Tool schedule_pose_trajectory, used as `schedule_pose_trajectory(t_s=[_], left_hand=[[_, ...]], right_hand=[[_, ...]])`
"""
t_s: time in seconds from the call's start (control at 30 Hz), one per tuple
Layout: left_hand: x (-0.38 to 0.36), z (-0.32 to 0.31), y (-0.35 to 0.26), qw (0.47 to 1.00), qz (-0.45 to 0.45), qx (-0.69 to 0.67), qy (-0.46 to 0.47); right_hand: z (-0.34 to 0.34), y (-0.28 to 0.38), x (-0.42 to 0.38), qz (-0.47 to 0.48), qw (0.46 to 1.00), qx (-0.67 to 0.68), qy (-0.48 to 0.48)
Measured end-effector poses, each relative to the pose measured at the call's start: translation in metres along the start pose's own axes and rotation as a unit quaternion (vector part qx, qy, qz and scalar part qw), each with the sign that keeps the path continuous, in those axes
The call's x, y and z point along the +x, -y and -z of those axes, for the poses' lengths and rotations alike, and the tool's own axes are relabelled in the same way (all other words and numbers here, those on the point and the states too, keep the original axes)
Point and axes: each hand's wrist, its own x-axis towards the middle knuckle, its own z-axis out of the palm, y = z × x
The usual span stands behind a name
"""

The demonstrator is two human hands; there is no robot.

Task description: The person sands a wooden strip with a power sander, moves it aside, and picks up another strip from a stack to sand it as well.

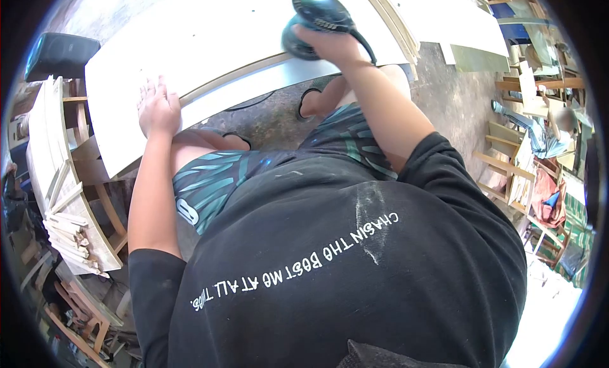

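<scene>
My right hand (335,47) is wrapped round a dark green power sander (320,10), which rests at the near edge of a large white board (209,35). The tool's round lower part is slightly blurred, and a dark cord runs back past my wrist. Flat on the board's left part lies my left hand (158,106), fingers stretched out and holding nothing. Between the two hands, a wooden strip (238,75) runs along the board's near side. Bright light washes out much of the white surface.
A black box-shaped object (62,56) stands left of the board. Thin wood offcuts (68,238) lie on a bench at the left. More pale panels (463,25) are at the upper right. Another person (547,130) sits among wooden frames on the right.
</scene>
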Motion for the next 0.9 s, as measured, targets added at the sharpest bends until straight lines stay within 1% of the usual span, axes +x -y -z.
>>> schedule_pose_trajectory(t_s=[0.07,0.1,0.13,0.17,0.23,0.27,0.33,0.37,0.4,0.47,0.6,0.63,0.67,0.77,0.9], left_hand=[[-0.003,0.003,-0.007,0.999,-0.003,0.009,-0.039],[-0.007,0.007,-0.011,0.998,-0.024,-0.012,-0.06],[-0.009,0.014,-0.011,0.995,-0.045,-0.029,-0.084],[-0.009,0.02,-0.01,0.991,-0.068,-0.044,-0.108],[-0.011,0.016,-0.008,0.988,-0.069,-0.114,-0.075],[-0.013,0.013,-0.008,0.985,-0.07,-0.15,-0.057],[-0.01,0.021,-0.016,0.983,-0.008,-0.182,-0.018],[-0.006,0.024,-0.018,0.982,0.023,-0.188,0.008],[-0.003,0.028,-0.02,0.979,0.054,-0.194,0.035],[0.002,0.032,-0.022,0.979,0.058,-0.186,0.062],[0.006,0.046,-0.024,0.978,0.076,-0.158,0.116],[0.007,0.051,-0.027,0.976,0.075,-0.146,0.144],[0.007,0.052,-0.027,0.974,0.079,-0.152,0.147],[0.012,0.05,-0.026,0.969,0.09,-0.162,0.166],[0.015,0.052,-0.026,0.963,0.098,-0.15,0.202]], right_hand=[[0.033,0.01,0.001,0.02,0.992,-0.118,-0.039],[0.049,0.029,-0.008,0.013,0.99,-0.133,-0.042],[0.053,0.005,0.0,0.042,0.989,-0.128,-0.054],[0.059,0.0,-0.001,0.038,0.992,-0.107,-0.053],[0.063,0.003,-0.003,0.031,0.996,-0.061,-0.049],[0.063,0.005,-0.008,0.009,0.998,-0.055,-0.029],[0.066,0.026,-0.023,-0.032,0.998,-0.048,0.011],[0.06,0.013,-0.02,-0.014,0.999,-0.042,0.012],[0.057,0.017,-0.024,-0.029,0.998,-0.043,0.027],[0.054,0.027,-0.039,-0.071,0.995,-0.068,0.029],[0.048,0.006,-0.04,-0.058,0.993,-0.061,0.078],[0.049,0.004,-0.04,-0.053,0.993,-0.067,0.086],[0.048,0.003,-0.04,-0.048,0.992,-0.073,0.094],[0.043,-0.004,-0.036,-0.014,0.994,-0.092,0.065],[0.034,0.007,-0.036,-0.055,0.99,-0.072,0.109]])
